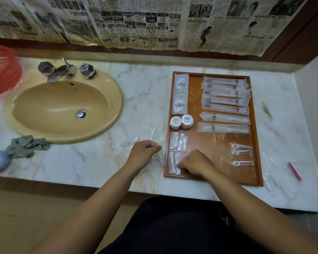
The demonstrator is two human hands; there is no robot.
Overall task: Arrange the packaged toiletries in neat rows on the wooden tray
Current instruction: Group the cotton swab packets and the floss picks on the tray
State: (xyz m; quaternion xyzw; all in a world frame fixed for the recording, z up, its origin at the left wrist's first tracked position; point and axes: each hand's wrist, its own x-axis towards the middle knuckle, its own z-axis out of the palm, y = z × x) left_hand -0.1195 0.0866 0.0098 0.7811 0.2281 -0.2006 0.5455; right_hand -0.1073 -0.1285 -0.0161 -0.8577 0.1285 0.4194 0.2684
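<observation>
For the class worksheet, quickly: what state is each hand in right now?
Left hand: closed, pinching a clear packet beside the tray.
Right hand: closed, pinching a cotton swab packet on the tray.

- The left hand (145, 150) and the right hand (196, 163) are both bare, uncovered to the wrist.
- The left forearm (99, 198) and the right forearm (250, 202) are sleeveless along all that shows.
- A plain black cloth garment (173, 228) covers the lap, too dark to make out seams.
</observation>
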